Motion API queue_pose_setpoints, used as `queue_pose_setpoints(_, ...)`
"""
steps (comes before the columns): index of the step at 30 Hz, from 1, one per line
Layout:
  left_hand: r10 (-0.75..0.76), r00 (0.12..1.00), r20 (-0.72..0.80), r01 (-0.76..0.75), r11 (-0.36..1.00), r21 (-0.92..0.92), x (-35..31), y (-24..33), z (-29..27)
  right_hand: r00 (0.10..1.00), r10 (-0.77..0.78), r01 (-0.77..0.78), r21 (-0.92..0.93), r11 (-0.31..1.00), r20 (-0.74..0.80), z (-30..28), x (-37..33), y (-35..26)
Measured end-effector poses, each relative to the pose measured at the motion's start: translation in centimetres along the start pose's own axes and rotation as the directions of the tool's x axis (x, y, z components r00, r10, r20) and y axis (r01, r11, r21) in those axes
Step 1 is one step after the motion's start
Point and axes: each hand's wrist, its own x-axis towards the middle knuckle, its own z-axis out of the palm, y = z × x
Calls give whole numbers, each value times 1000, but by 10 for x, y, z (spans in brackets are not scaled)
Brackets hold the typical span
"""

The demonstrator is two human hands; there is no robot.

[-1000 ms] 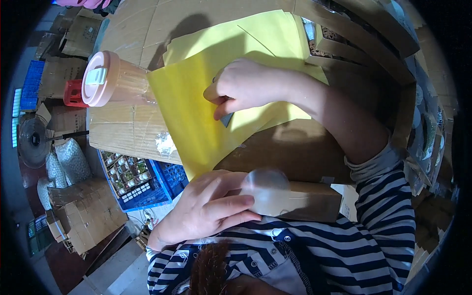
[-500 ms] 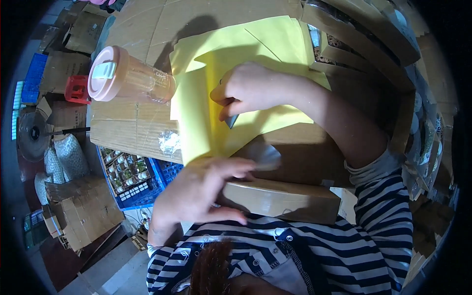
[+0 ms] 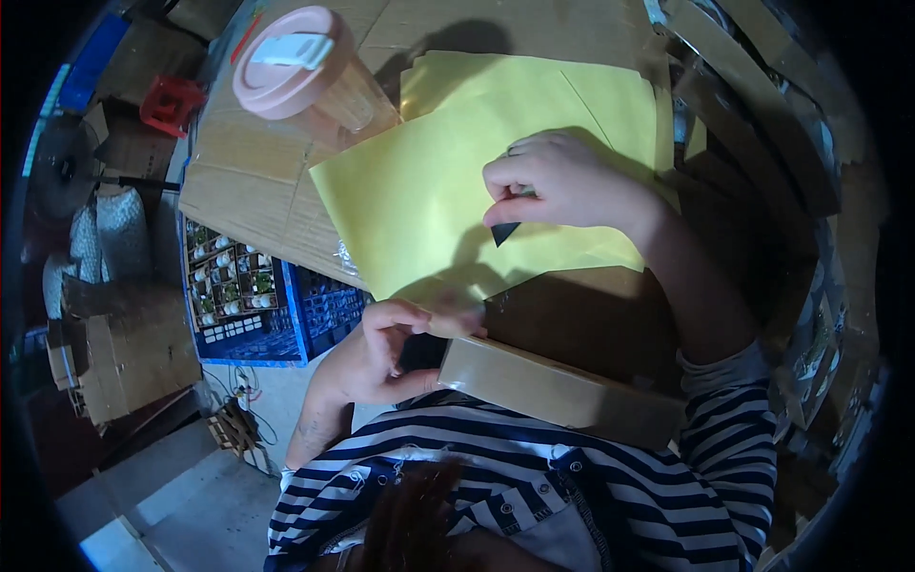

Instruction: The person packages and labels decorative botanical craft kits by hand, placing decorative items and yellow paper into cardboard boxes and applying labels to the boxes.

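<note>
My right hand (image 3: 558,181) is closed in a pinch over the yellow sheets of paper (image 3: 419,172). A small dark pointed piece (image 3: 502,232) sticks out below its thumb; the rest is hidden by the fingers. My left hand (image 3: 381,348) is at the left end of a narrow brown cardboard box (image 3: 562,386) close to my body. Its thumb reaches the box end, apart from the bent fingers. The fingertips are smeared by motion above the box's top edge, and I see nothing definite in them.
A lidded pink cup (image 3: 295,67) leans over the cardboard-covered table (image 3: 248,172) at the far left. Beside the table, a blue crate (image 3: 257,357) holds small potted plants. A red plastic crate (image 3: 172,103) lies beyond. Cardboard trays (image 3: 762,105) are stacked at the right.
The view has turned and shifted. My left hand has come closer against the box end with fingers more bent. The pale round blur beside it no longer shows. The yellow sheets lie flatter.
</note>
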Motion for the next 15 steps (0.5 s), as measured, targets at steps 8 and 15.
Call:
queue_pose_setpoints(8,-18,1000,-9,18,998,57,2,-10,5,996,-84,79,-121,990,-37,21,6,-24)
queue_pose_setpoints(15,484,531,-695,-68,842,535,49,-28,-45,979,180,-122,-443,888,92,23,18,-52)
